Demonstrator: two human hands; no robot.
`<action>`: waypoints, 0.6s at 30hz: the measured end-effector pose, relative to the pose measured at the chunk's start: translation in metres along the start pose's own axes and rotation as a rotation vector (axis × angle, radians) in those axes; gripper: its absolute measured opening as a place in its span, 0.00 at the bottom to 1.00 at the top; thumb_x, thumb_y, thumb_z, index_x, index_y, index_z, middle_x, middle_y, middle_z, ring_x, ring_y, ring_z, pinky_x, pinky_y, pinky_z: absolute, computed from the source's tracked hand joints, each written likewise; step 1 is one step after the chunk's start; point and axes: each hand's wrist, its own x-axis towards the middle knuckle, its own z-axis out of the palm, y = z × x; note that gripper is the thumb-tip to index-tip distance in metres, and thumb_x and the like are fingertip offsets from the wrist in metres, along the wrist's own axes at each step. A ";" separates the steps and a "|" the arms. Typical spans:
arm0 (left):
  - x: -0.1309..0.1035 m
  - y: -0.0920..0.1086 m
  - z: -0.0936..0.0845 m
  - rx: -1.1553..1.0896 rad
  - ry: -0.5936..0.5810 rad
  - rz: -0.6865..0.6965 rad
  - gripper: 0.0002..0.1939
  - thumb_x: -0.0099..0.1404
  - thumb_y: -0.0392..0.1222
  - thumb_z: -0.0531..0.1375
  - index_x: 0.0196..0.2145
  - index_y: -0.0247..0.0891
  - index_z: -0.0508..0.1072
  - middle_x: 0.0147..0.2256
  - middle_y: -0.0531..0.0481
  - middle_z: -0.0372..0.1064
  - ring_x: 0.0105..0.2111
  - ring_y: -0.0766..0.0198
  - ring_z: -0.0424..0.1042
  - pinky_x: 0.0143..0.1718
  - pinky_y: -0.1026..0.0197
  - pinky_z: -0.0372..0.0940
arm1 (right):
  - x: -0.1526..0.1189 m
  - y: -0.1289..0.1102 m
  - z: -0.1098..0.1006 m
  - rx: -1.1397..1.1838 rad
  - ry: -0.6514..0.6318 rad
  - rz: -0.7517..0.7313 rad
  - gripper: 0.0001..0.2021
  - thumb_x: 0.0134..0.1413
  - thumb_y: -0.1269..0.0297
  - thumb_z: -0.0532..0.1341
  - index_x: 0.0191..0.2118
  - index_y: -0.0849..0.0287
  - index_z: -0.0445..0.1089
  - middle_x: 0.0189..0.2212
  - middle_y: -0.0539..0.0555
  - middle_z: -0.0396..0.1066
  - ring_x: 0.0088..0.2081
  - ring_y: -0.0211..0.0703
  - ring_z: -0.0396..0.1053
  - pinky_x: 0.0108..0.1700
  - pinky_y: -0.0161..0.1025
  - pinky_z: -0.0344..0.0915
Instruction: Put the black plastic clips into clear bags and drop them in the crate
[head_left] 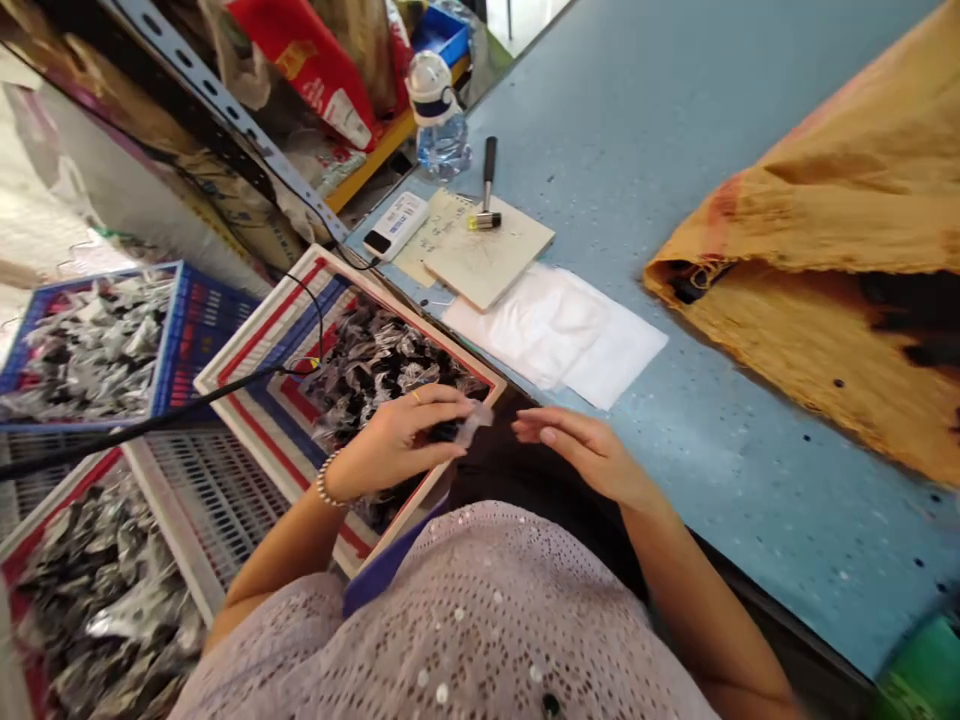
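Over the near right part of a red, white and blue basket [247, 375] is my left hand [397, 445], its thumb and fingers closed on a small clear plastic bag [474, 424]. Small bagged dark pieces [367, 360] fill much of that basket. To the right of the bag, a short gap away, my right hand [577, 447] is raised near the table edge with its fingers extended and nothing visible in it. What the bag holds is partly hidden by my left fingers.
On the blue table [750, 470] lie white plastic bags [555, 330], a board [491, 260] with a small hammer [488, 185], a white device [396, 226], a water bottle [439, 120] and an orange sack [825, 220]. More filled baskets [169, 345] stand at left; a black cable [150, 428] crosses them.
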 end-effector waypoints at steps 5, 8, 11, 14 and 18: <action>-0.043 -0.129 -0.014 0.285 -0.182 -0.792 0.17 0.63 0.41 0.67 0.50 0.42 0.82 0.54 0.47 0.77 0.57 0.51 0.75 0.61 0.57 0.67 | 0.011 0.027 -0.028 0.033 0.414 0.079 0.15 0.55 0.49 0.70 0.45 0.51 0.80 0.39 0.53 0.82 0.42 0.47 0.79 0.53 0.52 0.76; -0.063 -0.193 -0.024 0.390 -0.184 -1.049 0.16 0.66 0.42 0.66 0.49 0.34 0.79 0.52 0.42 0.76 0.55 0.45 0.75 0.56 0.50 0.70 | 0.013 0.038 -0.043 0.018 0.494 0.079 0.15 0.53 0.50 0.71 0.43 0.51 0.80 0.38 0.53 0.81 0.41 0.46 0.79 0.51 0.50 0.76; -0.082 -0.220 -0.029 0.418 -0.227 -1.176 0.20 0.71 0.48 0.63 0.56 0.35 0.72 0.55 0.41 0.71 0.52 0.52 0.74 0.52 0.45 0.73 | 0.010 0.045 -0.053 0.007 0.533 0.085 0.14 0.53 0.51 0.71 0.44 0.51 0.80 0.39 0.54 0.81 0.40 0.46 0.78 0.50 0.48 0.76; -0.088 -0.227 -0.013 0.383 -0.294 -1.199 0.22 0.71 0.49 0.63 0.58 0.36 0.71 0.55 0.41 0.70 0.51 0.53 0.74 0.51 0.46 0.73 | 0.005 0.052 -0.057 0.020 0.592 0.079 0.14 0.53 0.53 0.71 0.43 0.51 0.80 0.38 0.53 0.81 0.39 0.44 0.78 0.49 0.47 0.75; -0.071 -0.222 0.032 0.304 -0.346 -1.120 0.21 0.71 0.49 0.62 0.57 0.37 0.71 0.56 0.42 0.70 0.52 0.52 0.74 0.52 0.46 0.73 | 0.000 0.058 -0.059 0.026 0.616 0.071 0.12 0.54 0.54 0.70 0.43 0.51 0.80 0.38 0.53 0.81 0.37 0.44 0.77 0.49 0.47 0.75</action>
